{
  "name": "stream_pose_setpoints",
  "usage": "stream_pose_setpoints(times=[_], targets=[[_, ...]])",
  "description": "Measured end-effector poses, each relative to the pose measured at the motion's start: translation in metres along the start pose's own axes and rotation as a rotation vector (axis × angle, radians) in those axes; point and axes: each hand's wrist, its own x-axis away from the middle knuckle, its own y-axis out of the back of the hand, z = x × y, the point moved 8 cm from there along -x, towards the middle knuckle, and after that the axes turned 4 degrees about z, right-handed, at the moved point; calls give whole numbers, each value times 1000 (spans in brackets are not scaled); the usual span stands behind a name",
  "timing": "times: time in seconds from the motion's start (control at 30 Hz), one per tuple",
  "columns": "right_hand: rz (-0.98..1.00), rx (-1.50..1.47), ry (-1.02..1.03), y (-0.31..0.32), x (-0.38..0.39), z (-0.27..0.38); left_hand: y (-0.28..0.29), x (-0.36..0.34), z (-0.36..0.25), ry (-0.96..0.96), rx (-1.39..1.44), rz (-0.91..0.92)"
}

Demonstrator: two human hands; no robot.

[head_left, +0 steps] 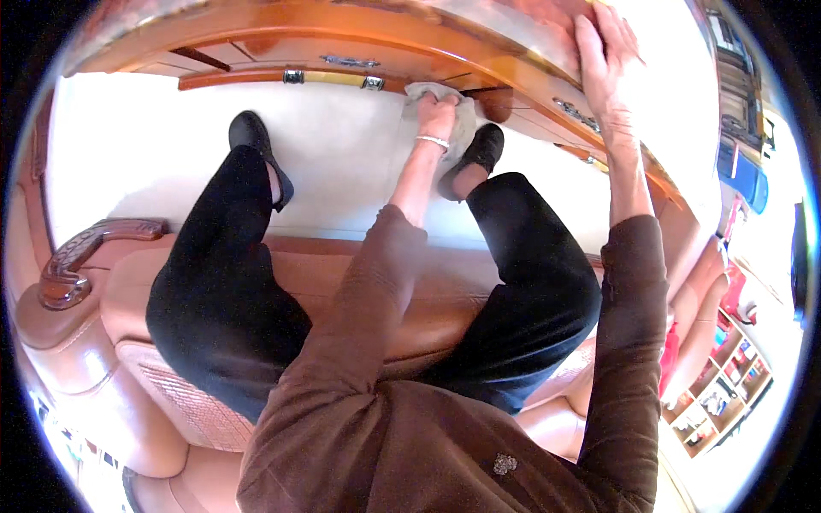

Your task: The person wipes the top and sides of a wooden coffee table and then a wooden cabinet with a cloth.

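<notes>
Low down at the wooden table (pixel 282 34), my left hand (pixel 438 118) is closed on a crumpled grey-white cloth (pixel 463 120). The cloth touches the table's lower rail beside a leg and hangs over the pale floor. A light bracelet circles that wrist. Farther right, my right hand (pixel 609 60) lies on the edge of the tabletop, fingers stretched out and thumb apart, holding nothing. Drawer fronts with dark metal handles (pixel 351 61) run under the tabletop.
I sit on a pinkish-brown leather sofa (pixel 141 406) with a carved wooden armrest (pixel 103 239). My black shoes (pixel 250 137) stand on the pale floor (pixel 342 162) either side of my left arm. A shelf unit with small items (pixel 723 389) and a blue bin (pixel 748 178) are at the right.
</notes>
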Motion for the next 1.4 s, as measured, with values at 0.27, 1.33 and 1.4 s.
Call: stream_pose_setpoints(times=[0.27,1.33,1.4], targets=[[-136,-9,-3,4,-1,4,31,42,-103,-143,388,82],[-26,-1782,-1066,-32,169,13,135,-26,-95,-24,961,-159],[-15,-1790,-1061,-36,169,16,151,-31,-89,82,752,-195]])
